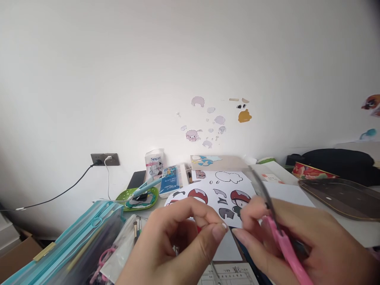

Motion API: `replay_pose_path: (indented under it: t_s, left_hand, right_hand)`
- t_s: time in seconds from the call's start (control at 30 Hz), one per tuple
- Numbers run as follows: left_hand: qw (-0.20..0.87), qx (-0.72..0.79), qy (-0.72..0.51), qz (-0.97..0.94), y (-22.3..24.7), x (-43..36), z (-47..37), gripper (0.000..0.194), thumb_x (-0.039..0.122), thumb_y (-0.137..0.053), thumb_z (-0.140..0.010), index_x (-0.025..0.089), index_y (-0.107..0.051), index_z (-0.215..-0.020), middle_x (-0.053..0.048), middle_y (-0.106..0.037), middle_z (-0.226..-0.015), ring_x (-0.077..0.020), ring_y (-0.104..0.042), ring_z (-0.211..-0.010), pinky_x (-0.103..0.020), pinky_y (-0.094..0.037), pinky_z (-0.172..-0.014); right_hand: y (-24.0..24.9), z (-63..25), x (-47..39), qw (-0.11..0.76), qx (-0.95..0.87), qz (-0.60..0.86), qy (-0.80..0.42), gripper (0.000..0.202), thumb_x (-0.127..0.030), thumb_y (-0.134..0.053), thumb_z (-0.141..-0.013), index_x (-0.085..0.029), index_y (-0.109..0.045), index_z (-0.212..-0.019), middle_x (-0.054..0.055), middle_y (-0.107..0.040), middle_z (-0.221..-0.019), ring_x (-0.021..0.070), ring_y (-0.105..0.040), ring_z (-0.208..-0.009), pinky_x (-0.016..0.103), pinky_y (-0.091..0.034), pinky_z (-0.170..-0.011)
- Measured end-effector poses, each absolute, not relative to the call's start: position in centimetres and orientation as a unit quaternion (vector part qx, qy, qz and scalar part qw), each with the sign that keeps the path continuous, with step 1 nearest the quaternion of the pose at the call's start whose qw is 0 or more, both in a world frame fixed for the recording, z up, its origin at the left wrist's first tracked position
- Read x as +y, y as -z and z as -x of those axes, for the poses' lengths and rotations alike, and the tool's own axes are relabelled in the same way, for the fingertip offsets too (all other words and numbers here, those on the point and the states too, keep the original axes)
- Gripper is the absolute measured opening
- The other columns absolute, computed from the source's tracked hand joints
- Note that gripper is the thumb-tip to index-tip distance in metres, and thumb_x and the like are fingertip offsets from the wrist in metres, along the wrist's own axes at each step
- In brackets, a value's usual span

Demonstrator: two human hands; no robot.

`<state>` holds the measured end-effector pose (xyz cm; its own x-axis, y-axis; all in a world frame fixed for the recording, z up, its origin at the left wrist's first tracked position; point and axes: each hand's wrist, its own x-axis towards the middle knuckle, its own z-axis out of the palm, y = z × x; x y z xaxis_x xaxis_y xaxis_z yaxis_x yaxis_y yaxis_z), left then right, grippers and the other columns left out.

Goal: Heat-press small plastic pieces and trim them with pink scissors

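My left hand point(175, 233) is closed in a pinch, thumb against forefinger. A tiny white piece, possibly paper point(225, 226), shows at the fingertips. Pink-handled scissors point(286, 247) are gripped in my right hand point(323, 233), their dark blade pointing up and away. The right thumb and fingertips come close to the left fingertips, with a small gap between. Beneath and beyond both hands lie white sheets point(202, 188) printed with red, grey and outlined cartoon shapes. Part of the sheets is hidden by my hands.
At left are a teal zip pouch point(97, 233), paintbrushes point(135, 229) and a green tray point(120, 194) holding cut scraps. A Nexcare packet point(154, 164) and blue marker box point(173, 180) stand behind. A brown tray point(341, 198) lies right. Paper cutouts point(192, 135) stick to the wall.
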<state>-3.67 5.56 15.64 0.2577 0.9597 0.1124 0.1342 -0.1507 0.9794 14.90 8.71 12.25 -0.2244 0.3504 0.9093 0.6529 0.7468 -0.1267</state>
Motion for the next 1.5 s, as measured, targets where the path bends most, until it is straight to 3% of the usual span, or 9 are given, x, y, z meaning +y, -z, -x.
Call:
replay_pose_path:
  t_s: [0.2,0.33,0.47,0.7,1.17,1.5]
  left_hand:
    - [0.536,0.405,-0.406,-0.620,-15.2,6.2,3.6,0.028,0.045,-0.069,-0.090,0.020,-0.062,-0.079,0.010,-0.037,-0.054,-0.0045,-0.026,-0.045,-0.016,-0.019,-0.040]
    - [0.549,0.410,-0.403,-0.606,-15.2,6.5,3.5,0.029,0.045,-0.074,-0.084,0.019,-0.063,-0.077,0.010,-0.038,-0.050,-0.0033,-0.026,-0.040,-0.015,-0.019,-0.037]
    - [0.553,0.411,-0.405,-0.601,-15.1,7.1,3.4,0.026,0.041,-0.075,-0.079,0.017,-0.068,-0.073,0.005,-0.056,-0.056,-0.0019,-0.033,-0.037,-0.014,-0.022,-0.033]
    - [0.572,0.407,-0.423,-0.573,-14.5,7.8,3.3,0.019,0.034,-0.075,-0.076,0.016,-0.074,-0.072,-0.004,-0.073,-0.064,-0.0039,-0.042,-0.040,-0.013,-0.033,-0.035]
    - [0.554,0.391,-0.434,-0.593,-14.4,8.0,3.3,0.022,0.037,-0.075,-0.083,0.016,-0.078,-0.077,-0.003,-0.072,-0.070,-0.0033,-0.044,-0.043,-0.013,-0.035,-0.039]
    - [0.564,0.379,-0.436,-0.590,-14.8,8.0,3.1,0.027,0.037,-0.074,-0.084,0.015,-0.077,-0.069,-0.002,-0.070,-0.067,-0.0019,-0.037,-0.041,-0.013,-0.035,-0.037]
  right_hand:
    - [-12.1,-14.8,8.6,0.544,-0.781,0.282,0.118,0.014,-0.022,-0.055,-0.095,-0.031,-0.061,-0.105,-0.005,-0.074,-0.095,0.0094,-0.073,-0.092,0.013,-0.058,-0.077]
    - [-11.6,-14.0,8.5,0.571,-0.761,0.270,0.147,0.017,-0.016,-0.052,-0.097,-0.028,-0.062,-0.102,-0.007,-0.077,-0.092,0.0054,-0.072,-0.091,0.009,-0.054,-0.089]
    - [-11.0,-13.9,8.8,0.552,-0.767,0.270,0.185,0.021,-0.013,-0.049,-0.096,-0.024,-0.062,-0.107,-0.004,-0.077,-0.094,0.0053,-0.073,-0.088,0.008,-0.055,-0.084]
    - [-10.4,-14.3,8.9,0.534,-0.761,0.290,0.227,0.015,-0.022,-0.052,-0.100,-0.023,-0.065,-0.107,-0.002,-0.078,-0.100,0.0057,-0.074,-0.083,0.011,-0.056,-0.067]
    - [-11.3,-14.5,8.8,0.535,-0.749,0.278,0.275,0.012,-0.014,-0.058,-0.096,-0.019,-0.069,-0.095,0.001,-0.080,-0.089,0.0095,-0.075,-0.071,0.016,-0.055,-0.062]
    - [-9.8,-14.7,8.6,0.529,-0.743,0.303,0.278,0.017,-0.018,-0.059,-0.096,-0.023,-0.065,-0.112,-0.001,-0.080,-0.108,0.0123,-0.075,-0.085,0.020,-0.058,-0.073]
